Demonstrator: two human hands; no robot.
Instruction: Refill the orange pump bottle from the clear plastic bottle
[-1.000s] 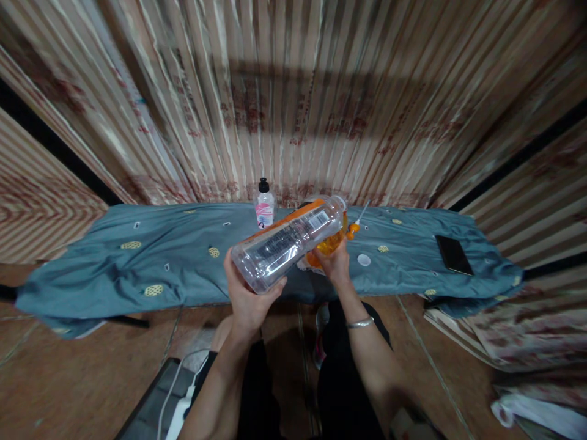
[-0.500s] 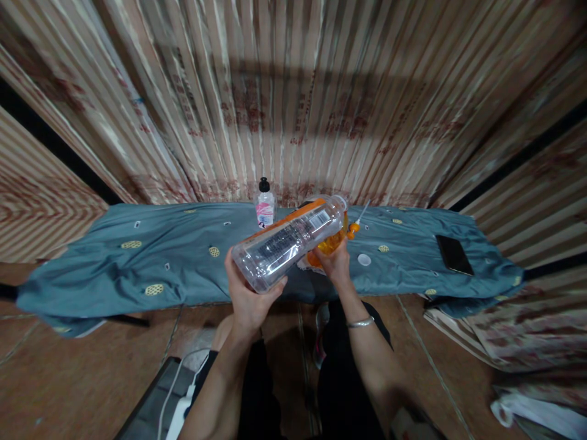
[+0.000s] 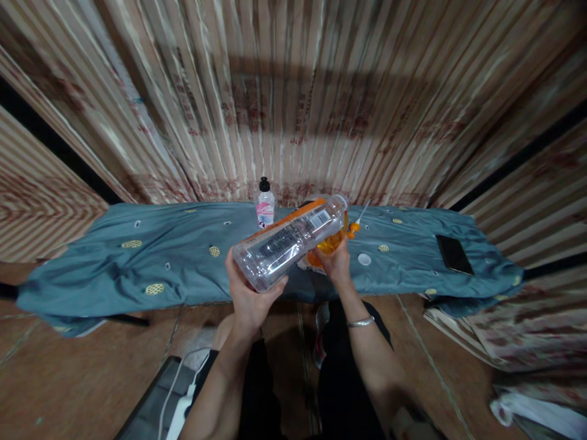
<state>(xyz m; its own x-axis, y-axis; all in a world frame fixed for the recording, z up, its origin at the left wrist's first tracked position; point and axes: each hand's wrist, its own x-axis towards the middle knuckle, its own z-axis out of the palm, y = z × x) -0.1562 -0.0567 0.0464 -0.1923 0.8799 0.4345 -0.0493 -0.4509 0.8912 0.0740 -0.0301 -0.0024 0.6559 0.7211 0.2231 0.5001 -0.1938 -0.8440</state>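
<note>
My left hand (image 3: 250,305) is closed around the base of a large clear plastic bottle (image 3: 287,247) with an orange label. This bottle is tilted, its mouth end pointing to the upper right and lower than its raised base appears. My right hand (image 3: 336,263) grips a bottle of amber liquid (image 3: 331,243), which the clear bottle partly covers. Whether the two mouths touch is hidden. Just right of them lies an orange pump head (image 3: 353,230) with a thin clear tube. A white round cap (image 3: 364,260) rests on the cloth beside my right hand.
A small bottle with a black cap (image 3: 265,208) stands upright at the back. A black phone (image 3: 454,254) lies at the right of the blue patterned cloth (image 3: 105,256) on the narrow table. Striped curtains (image 3: 284,110) hang behind. A white power strip (image 3: 181,409) with cables is at lower left.
</note>
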